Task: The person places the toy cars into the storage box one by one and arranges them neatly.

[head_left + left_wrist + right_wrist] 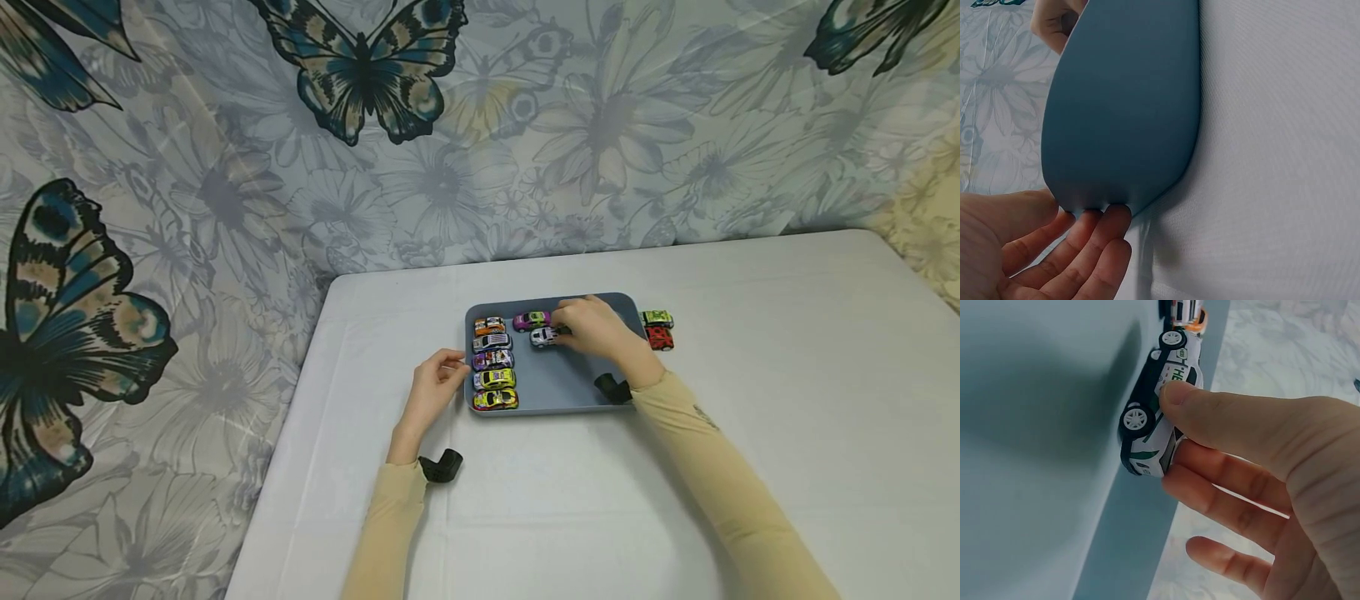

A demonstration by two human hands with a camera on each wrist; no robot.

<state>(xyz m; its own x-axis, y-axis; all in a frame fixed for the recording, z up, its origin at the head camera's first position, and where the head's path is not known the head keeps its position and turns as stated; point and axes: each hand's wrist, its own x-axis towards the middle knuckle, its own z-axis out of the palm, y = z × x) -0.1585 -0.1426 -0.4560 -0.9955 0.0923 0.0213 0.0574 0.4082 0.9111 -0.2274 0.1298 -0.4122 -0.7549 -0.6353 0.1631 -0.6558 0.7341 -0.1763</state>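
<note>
White table (750, 417). Beyond the tray's right edge: green toy car (657, 318) and red toy car (660, 337), touching, side by side. Butterfly-and-flower printed cloth (225, 167) hangs behind the table as backdrop.

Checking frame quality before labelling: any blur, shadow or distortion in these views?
Head view: even light, sharp, faint wide-angle bend at edges. Left wrist view: tray underside fills the frame, soft, fingers close and slightly blurred. Right wrist view: white car sharp, hand's shadow on the tray floor, thumb near-lens soft.

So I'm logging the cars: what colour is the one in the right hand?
White car with green markings, clearest in the right wrist view.
</note>
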